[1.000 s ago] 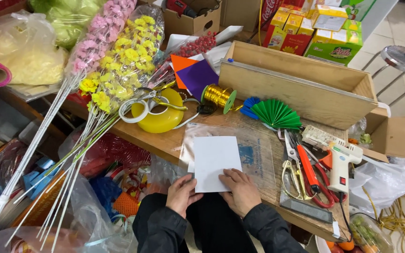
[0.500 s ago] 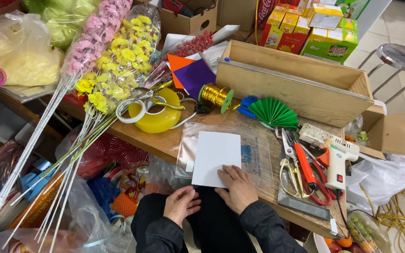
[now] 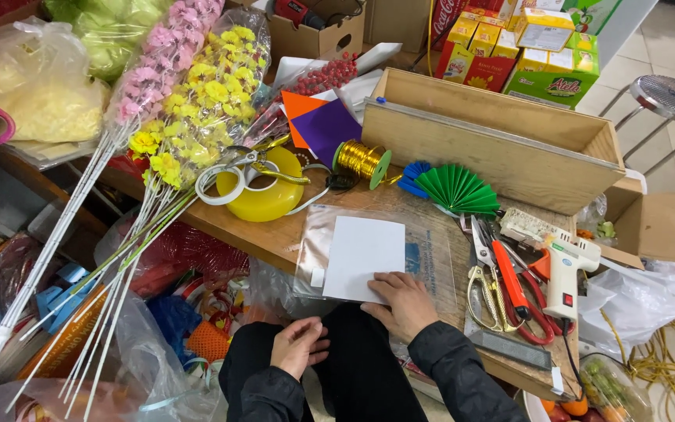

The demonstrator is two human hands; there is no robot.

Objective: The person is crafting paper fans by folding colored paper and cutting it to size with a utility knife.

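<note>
fingers of right hand (image 3: 405, 303) press flat on white paper (image 3: 363, 258); left hand (image 3: 298, 346) rests empty, apart. best to press gently and keep paper flat.

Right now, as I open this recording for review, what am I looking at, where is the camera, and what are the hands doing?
The single view comes from a camera worn on a person's head, looking down at their own bare hands. The right hand rests flat on the lower edge of a white square paper sheet, which lies on a clear plastic sleeve on the cluttered wooden workbench. The left hand sits empty at the lap, below the bench edge. Nearby lie a green folded paper fan, a gold wire spool, red-handled scissors and a white glue gun.
</note>
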